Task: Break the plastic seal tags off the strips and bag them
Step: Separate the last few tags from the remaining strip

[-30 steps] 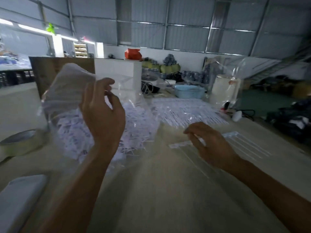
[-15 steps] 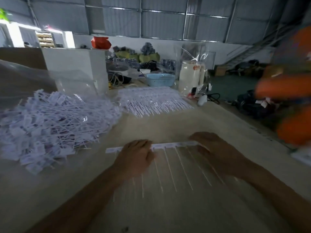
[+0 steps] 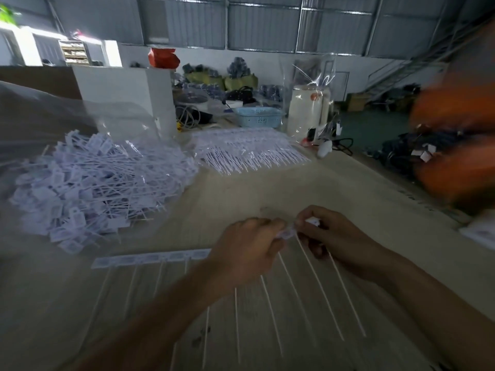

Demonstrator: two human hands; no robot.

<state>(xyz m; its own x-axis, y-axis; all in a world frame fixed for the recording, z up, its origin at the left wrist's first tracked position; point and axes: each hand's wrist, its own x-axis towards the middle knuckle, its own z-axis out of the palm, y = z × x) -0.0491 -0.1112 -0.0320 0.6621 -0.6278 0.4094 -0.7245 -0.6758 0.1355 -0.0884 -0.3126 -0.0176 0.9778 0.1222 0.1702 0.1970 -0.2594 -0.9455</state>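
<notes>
Hands first: my left hand [image 3: 247, 246] and right hand [image 3: 328, 231] both pinch the flat white plastic strip of seal tags [image 3: 150, 258] on the pale table [image 3: 267, 188]. I'd bend sharply at one joint, fingers close, near the clear bag of loose tags [image 3: 88, 180].

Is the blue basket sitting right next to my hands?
No, the blue basket sits at the table's far end behind the stacked strips, well away from both hands.

- Seal tags [image 3: 88, 188]: white, faint bluish print.
- Strip [image 3: 150, 258]: white.
- Counter [image 3: 267, 188]: pale beige.
- Basket [image 3: 258, 117]: light blue.
- Bag on the white box [image 3: 163, 58]: red.
</notes>
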